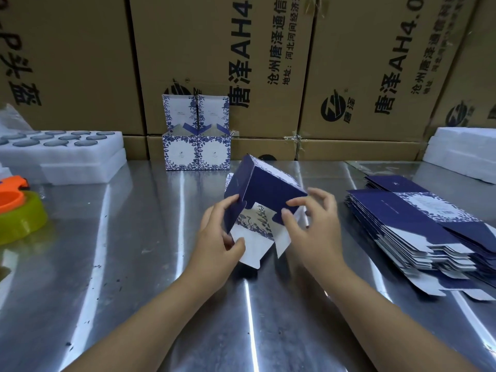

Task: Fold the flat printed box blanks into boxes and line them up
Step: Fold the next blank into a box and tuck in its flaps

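Far left of the half-folded box (265,189), white foam trays (61,154) and an orange-and-green plastic item (18,210) sat at the steel table's (134,264) left edge. Behind the box and to its left, two finished boxes (197,149) stood touching, lids raised, against the brown cartons (214,63). A broad stretch of steel lay between these and the box.

Your left hand (217,237) gripped the box's left navy flap, thumb on the white flap below. The box was tilted, open end towards you; whether its lowest flap touched the steel could not be told. Your right hand (314,226) pinched the navy flap at the box's right corner.

Right of the box, near but apart, the stack of flat blanks (418,229) fanned out, stepped edges towards you. Far right behind it sat white foam blocks (464,154).
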